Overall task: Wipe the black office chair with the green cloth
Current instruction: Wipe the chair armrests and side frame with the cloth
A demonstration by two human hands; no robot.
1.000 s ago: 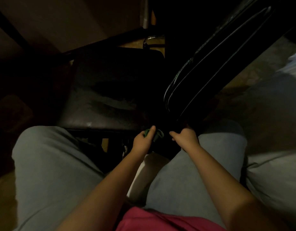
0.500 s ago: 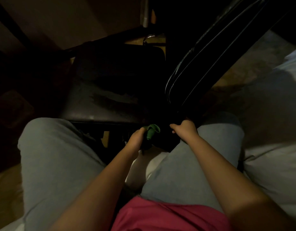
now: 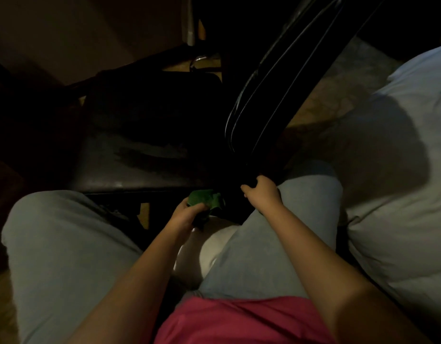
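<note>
Fingers of the right hand [image 3: 262,192] curl tightly over the lower edge of the black office chair's backrest [image 3: 276,95], clamped on its rim, while the fingers of the left hand [image 3: 183,216] close around a bunched green cloth [image 3: 205,198], which pokes out past the knuckles toward twelve o'clock. Seen from above in a dim room, the person sits with knees spread, grey trousers [image 3: 63,256] filling the lower frame and a red shirt hem [image 3: 239,319] at six o'clock. Cloth and left hand hover in the gap between the knees, just beside the near edge of the chair seat [image 3: 130,160], which lies at about eleven o'clock from the hands; whether the cloth touches the chair cannot be told in the shadow. On the seat's dark surface, patchy dull streaks show near its front edge. From the right hand, the backrest rises tilted toward one o'clock, its glossy seams catching thin lines of light. At three o'clock a pale padded cushion or quilt [image 3: 398,194] fills the right side of the frame, carrying a broad shadow. Bare forearms reach forward from the bottom edge, the two hands near each other but apart. Beyond the chair, around twelve o'clock, most detail is lost in darkness, apart from a strip of tan floor [image 3: 338,90].
</note>
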